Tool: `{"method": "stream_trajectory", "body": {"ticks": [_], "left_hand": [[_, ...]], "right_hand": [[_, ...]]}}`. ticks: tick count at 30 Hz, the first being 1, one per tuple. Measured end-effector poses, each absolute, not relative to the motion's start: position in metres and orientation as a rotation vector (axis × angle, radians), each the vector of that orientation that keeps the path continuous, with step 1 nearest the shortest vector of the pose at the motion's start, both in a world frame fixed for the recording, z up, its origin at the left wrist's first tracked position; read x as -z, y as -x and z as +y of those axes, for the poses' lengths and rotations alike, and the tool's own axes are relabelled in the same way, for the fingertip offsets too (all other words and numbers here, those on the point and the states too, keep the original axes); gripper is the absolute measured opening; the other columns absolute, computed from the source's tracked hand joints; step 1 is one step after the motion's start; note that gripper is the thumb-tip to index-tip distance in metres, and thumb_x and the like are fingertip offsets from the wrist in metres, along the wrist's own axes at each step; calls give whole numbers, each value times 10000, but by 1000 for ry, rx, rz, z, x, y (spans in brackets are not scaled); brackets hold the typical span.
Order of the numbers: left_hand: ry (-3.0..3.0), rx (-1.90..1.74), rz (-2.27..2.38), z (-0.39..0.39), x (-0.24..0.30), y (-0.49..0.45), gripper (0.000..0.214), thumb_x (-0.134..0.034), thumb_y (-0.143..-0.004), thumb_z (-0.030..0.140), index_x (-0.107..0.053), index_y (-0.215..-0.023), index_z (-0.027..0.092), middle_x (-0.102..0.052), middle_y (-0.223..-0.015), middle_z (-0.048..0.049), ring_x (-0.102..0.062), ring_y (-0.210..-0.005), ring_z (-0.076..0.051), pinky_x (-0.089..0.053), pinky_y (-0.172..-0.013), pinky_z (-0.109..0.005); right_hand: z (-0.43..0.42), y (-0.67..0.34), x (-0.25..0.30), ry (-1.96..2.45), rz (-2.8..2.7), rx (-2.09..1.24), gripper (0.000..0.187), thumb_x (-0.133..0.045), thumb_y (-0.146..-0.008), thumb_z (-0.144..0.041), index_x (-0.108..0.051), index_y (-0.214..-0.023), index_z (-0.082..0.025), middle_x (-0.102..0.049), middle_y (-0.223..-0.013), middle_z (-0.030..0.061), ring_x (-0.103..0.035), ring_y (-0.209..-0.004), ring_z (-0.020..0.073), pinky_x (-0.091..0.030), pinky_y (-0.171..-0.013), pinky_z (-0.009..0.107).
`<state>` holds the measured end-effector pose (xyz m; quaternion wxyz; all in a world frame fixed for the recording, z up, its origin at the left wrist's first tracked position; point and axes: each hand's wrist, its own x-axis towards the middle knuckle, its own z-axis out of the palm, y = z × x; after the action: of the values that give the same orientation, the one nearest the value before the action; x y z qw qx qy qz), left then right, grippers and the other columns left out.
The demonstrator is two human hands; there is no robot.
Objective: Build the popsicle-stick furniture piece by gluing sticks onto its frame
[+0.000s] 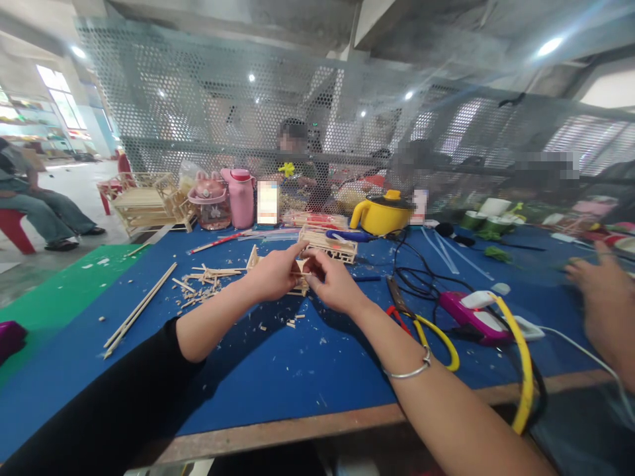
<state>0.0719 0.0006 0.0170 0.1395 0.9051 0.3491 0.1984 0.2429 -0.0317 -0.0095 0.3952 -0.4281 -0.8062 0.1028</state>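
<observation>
My left hand (275,271) and my right hand (335,281) meet above the blue table top, fingers closed in a pinch. Between them is a small model made of thin wooden sticks (299,289), partly covered by my fingers. A light stick piece seems to lie between the fingertips, too small to make out well. Right behind the hands stands another little stick-built model (330,246), with a blue-handled tool (347,235) lying across its back. Cut stick bits (203,283) are scattered left of my left hand, beside several long sticks (141,311).
Yellow-handled cutters (439,337) and a purple power strip (473,317) with cables lie at right. Behind stand a yellow pot (384,215), a pink jug (241,201), a lit phone (268,203) and a perforated screen (208,112). Another person's hand (602,291) is at far right.
</observation>
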Motion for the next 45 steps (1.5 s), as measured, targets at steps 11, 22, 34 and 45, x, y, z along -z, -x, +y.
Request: {"method": "stream_trajectory", "body": {"ticks": [11, 22, 34, 45], "left_hand": [[-2619, -560, 1023, 0, -18, -73, 818, -512, -685, 120, -201, -1441, 150, -717, -968, -68, -641, -886, -229, -434, -701, -303], [-2583, -557, 1035, 3, -17, -73, 828, -538, -703, 144, -182, -1450, 132, -717, -944, -85, -645, -865, -231, -433, -694, -301], [-2536, -496, 1049, 4, -26, -67, 854, -562, -666, 112, -219, -1446, 160, -710, -1009, -80, -636, -943, -243, -446, -760, -318], [-2514, -577, 1048, 2, -25, -71, 763, -591, -732, 213, -276, -1426, 173, -717, -984, -69, -648, -894, -233, -448, -747, -318]], "right_hand": [[-31, -241, 8, 1121, -2051, -251, 388, -472, -743, -75, -481, -1115, -185, -553, -757, -11, -504, -629, 120, -422, -610, 254], [-27, -244, 5, 1118, -2099, -302, 419, -497, -726, -76, -452, -1126, -194, -552, -751, -17, -527, -666, 125, -423, -648, 263], [-28, -242, -1, 1149, -2078, -374, 442, -498, -720, -69, -431, -1140, -187, -543, -753, -22, -512, -663, 116, -412, -657, 256], [-32, -241, -2, 1172, -2075, -366, 407, -484, -740, -82, -433, -1128, -191, -520, -752, -23, -489, -651, 112, -405, -637, 250]]}}
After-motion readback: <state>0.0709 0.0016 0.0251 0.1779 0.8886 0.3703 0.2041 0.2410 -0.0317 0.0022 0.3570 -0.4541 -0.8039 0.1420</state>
